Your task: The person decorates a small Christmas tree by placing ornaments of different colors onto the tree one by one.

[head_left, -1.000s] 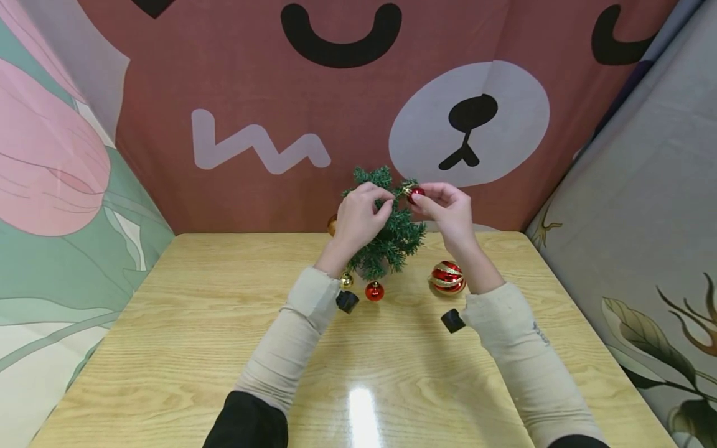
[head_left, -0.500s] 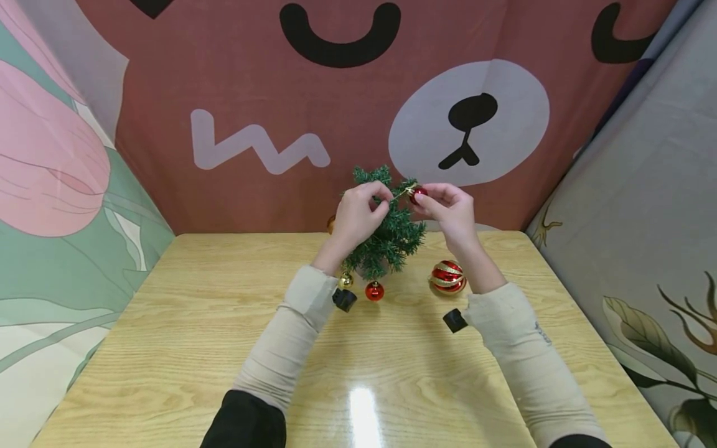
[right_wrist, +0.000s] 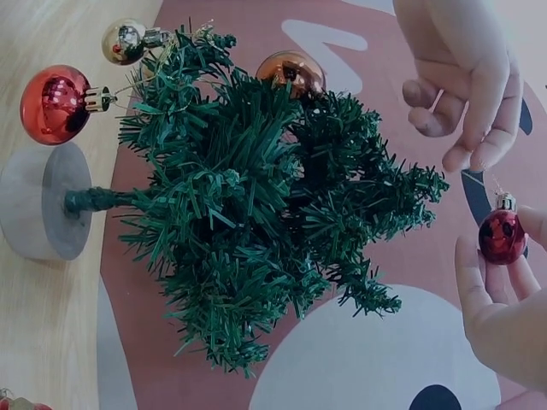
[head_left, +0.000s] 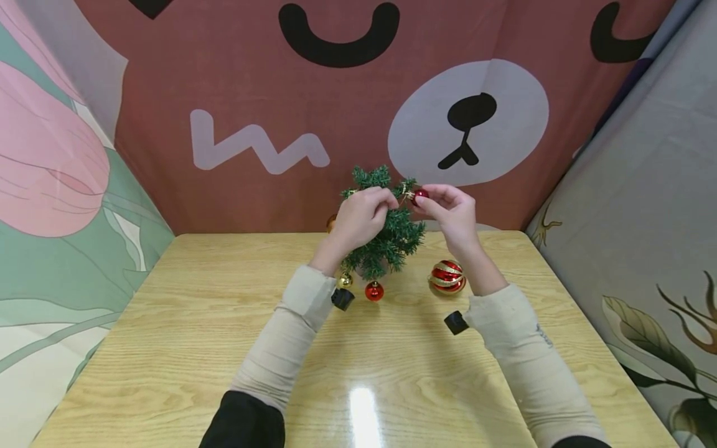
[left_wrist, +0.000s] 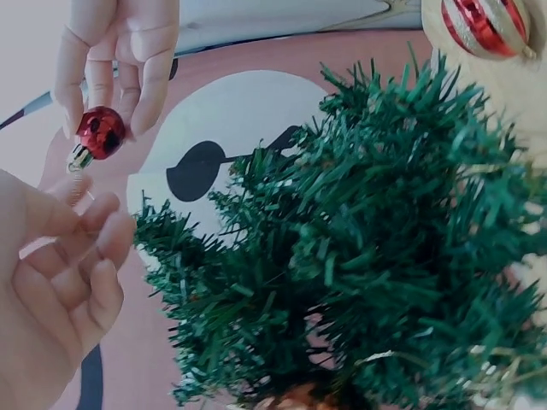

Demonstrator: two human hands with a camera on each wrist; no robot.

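Observation:
Between the thumb and fingers of my right hand [head_left: 455,214] is a small shiny red Christmas ball [right_wrist: 502,237] with a gold cap [left_wrist: 80,157]. My left hand [head_left: 358,221] pinches the thin gold string above that cap, best seen in the right wrist view. Both hands are at the upper part of a small green artificial Christmas tree [head_left: 394,239], the left one partly covering it in the head view. The held ball is apart from the branches in both wrist views. A bright red ball [right_wrist: 55,104], a gold ball [right_wrist: 124,41] and a copper ball [right_wrist: 293,73] hang on the tree.
The tree's round base [right_wrist: 68,201] stands on the wooden table [head_left: 196,323], near its back edge. A larger red ball with gold stripes [head_left: 447,277] lies to the right of the tree. A printed cloth [head_left: 252,199] rises behind the table.
My right hand has shifted very slightly right with the red ball. My left hand has moved slightly down, its fingers turning over at the string. The tree and the striped ball stay put.

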